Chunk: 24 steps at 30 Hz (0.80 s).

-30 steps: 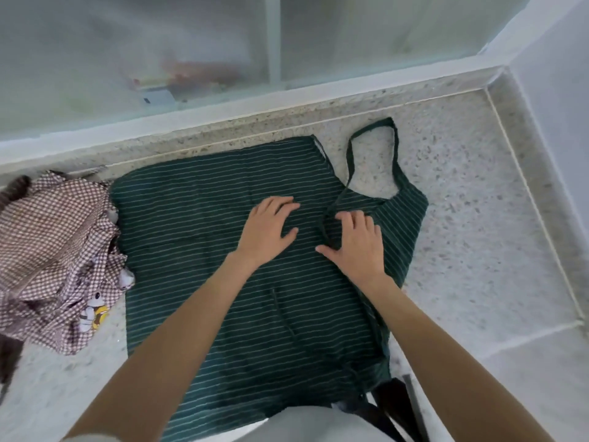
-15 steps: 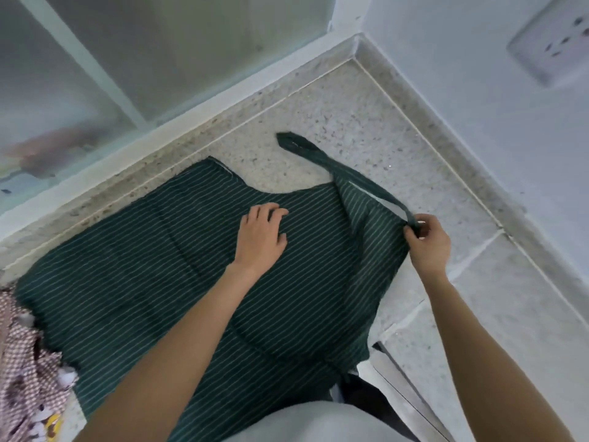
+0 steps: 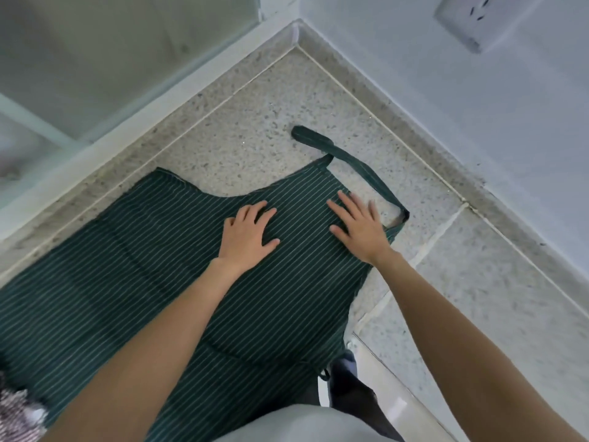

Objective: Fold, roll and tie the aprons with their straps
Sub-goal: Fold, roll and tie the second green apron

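A dark green apron (image 3: 137, 269) with thin white stripes lies spread flat on the speckled stone counter (image 3: 242, 122). Its neck strap (image 3: 353, 164) loops out past the bib toward the corner. My left hand (image 3: 247, 236) rests flat on the middle of the bib, fingers straight. My right hand (image 3: 358, 226) lies flat on the bib's right part, fingers spread, just left of the strap's end. A thin waist strap (image 3: 322, 371) hangs off the apron's near edge.
A checked cloth (image 3: 16, 419) shows at the bottom left corner. Frosted glass (image 3: 111, 59) runs along the back and a wall with a socket (image 3: 484, 17) stands at the right. The counter's front edge (image 3: 382, 378) is near my body.
My right hand let go of the neck strap it pinched and now lies flat on the bib. The strap lies on the counter. The view swung further right, and the left hand stayed put.
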{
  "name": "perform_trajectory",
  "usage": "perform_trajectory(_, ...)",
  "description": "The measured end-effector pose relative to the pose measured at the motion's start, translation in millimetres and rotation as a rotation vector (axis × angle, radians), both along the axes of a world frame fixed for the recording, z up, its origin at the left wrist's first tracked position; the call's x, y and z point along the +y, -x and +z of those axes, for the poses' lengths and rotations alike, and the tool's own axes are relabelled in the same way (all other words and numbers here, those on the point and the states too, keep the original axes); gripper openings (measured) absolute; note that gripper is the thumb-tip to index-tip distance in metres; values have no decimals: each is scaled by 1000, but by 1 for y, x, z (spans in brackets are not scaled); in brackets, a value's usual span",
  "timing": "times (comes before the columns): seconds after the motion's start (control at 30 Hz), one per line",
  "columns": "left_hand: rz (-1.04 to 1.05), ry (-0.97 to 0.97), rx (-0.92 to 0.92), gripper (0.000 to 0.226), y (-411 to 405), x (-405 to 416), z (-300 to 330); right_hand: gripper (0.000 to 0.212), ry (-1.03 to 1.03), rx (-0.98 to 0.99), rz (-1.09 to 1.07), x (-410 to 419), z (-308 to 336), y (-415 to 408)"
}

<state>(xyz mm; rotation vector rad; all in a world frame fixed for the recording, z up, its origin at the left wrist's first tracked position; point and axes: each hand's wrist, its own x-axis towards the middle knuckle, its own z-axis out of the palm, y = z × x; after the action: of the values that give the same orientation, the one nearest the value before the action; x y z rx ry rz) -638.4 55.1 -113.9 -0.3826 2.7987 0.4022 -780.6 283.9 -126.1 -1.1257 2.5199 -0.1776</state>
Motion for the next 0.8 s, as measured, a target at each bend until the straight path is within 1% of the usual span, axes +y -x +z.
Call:
perform_trajectory(0.03, -5, -6, -7, 68, -2, -2, 1, 71, 18, 13, -74, 3, -3, 2)
perform_trajectory(0.07, -12, -16, -4, 67, 1, -3, 1, 67, 37, 61, -116, 6, -2, 7)
perform_trajectory(0.13, 2, -85, 13, 63, -2, -5, 1, 50, 109, 169, -131, 4, 3, 6)
perform_trajectory(0.17, 21, -158, 58, 59, -2, -5, 2, 42, 167, 206, -110, 2, 8, 3)
perform_trajectory(0.23, 131, -307, 146, 48, -14, -7, 5, 27, 296, 143, 18, -11, 19, -17)
perform_trajectory(0.3, 232, -324, 208, 43, -36, -8, 6, 21, 318, 34, 197, -19, 23, -46)
perform_trajectory(0.37, 306, -269, 204, 45, -62, -8, 6, 27, 255, -25, 307, -25, 19, -75)
perform_trajectory(0.47, 382, -194, 148, 49, -107, -7, 4, 44, 116, -83, 324, -34, 11, -105)
perform_trajectory(0.53, 393, -149, 102, 51, -134, -6, 3, 42, 96, -79, 295, -44, 13, -112)
perform_trajectory(0.63, 389, -126, 51, 57, -161, -4, 1, 39, 68, -19, 296, -59, 16, -109)
perform_trajectory(0.73, 388, -95, 53, 58, -170, -4, -1, 40, 36, 2, 312, -70, 14, -108)
perform_trajectory(0.8, 418, -68, 80, 54, -170, 0, 1, 37, 66, 29, 309, -71, 13, -111)
